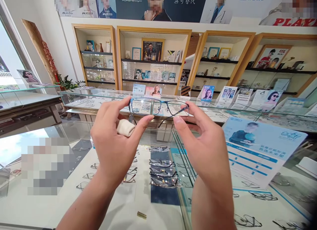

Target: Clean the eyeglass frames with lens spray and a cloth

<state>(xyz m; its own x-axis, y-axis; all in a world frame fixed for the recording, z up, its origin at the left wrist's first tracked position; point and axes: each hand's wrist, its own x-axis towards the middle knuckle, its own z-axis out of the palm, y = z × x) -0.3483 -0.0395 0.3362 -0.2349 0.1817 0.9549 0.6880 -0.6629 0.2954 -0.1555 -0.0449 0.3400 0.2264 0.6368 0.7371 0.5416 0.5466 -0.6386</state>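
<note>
Both hands hold up a pair of eyeglasses (pixel 161 103) with a thin dark-blue frame and clear lenses, level above a glass display counter. My left hand (pixel 116 134) grips the frame's left end with a fingertip, and a folded cream cloth (pixel 125 127) is tucked in its palm. The left thumb points toward the lower edge of the left lens. At the other end, my right hand (pixel 203 137) pinches the right temple arm and hinge between thumb and fingers. Part of each temple arm is hidden behind the hands.
Under the counter glass lie several eyeglass frames (pixel 163 172), and a small gold-coloured piece (pixel 142 215) is nearer me. A blue-and-white sign (pixel 260 150) stands at the right. Farther back runs another display counter (pixel 99 98), with wooden shelves (pixel 153 61) behind it.
</note>
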